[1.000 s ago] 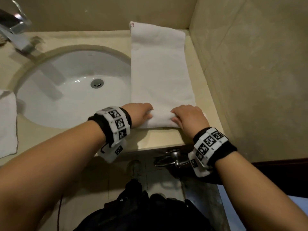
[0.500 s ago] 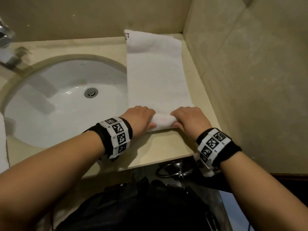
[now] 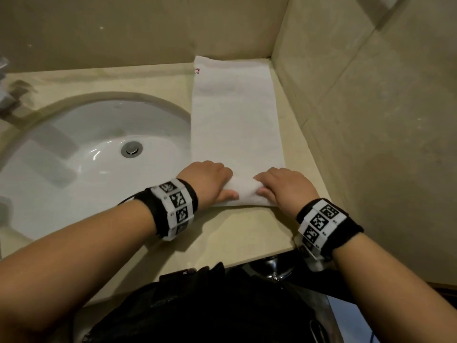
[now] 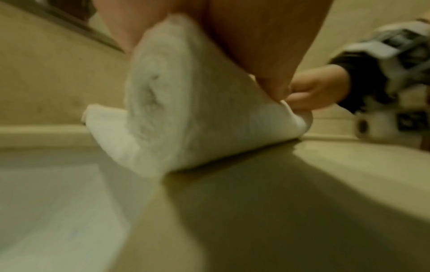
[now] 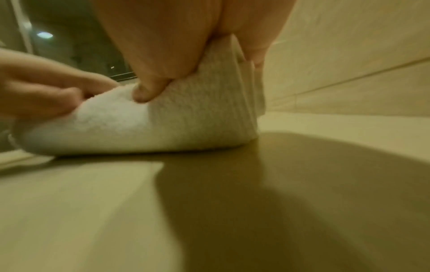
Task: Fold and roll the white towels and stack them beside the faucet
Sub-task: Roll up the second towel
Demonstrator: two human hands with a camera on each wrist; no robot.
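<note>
A white towel [image 3: 235, 120] lies as a long folded strip on the beige surface [image 3: 235, 233], running from the upper middle of the head view down toward the centre, between the white sink [image 3: 74, 169] on the left and the tiled side wall [image 3: 371, 120] on the right; its far end reaches the back wall, where a small red mark sits at its upper left corner. The near end is rolled into a short thick roll lying across the strip, touching the surface. The left hand [image 3: 209, 181] grips the left end of this roll, fingers curled over the top and thumb pressed against the near side; the left wrist view shows the spiral of the roll's end below that hand. The right hand [image 3: 284, 186] grips the right end the same way, fingers over the top and thumb [image 5: 149, 90] dug into the near face of the cloth. Both wrists wear black bands with black-and-white patterned markers. The drain [image 3: 131, 149] shows in the sink bowl, and a dark bag [image 3: 210, 305] fills the bottom centre of the frame
</note>
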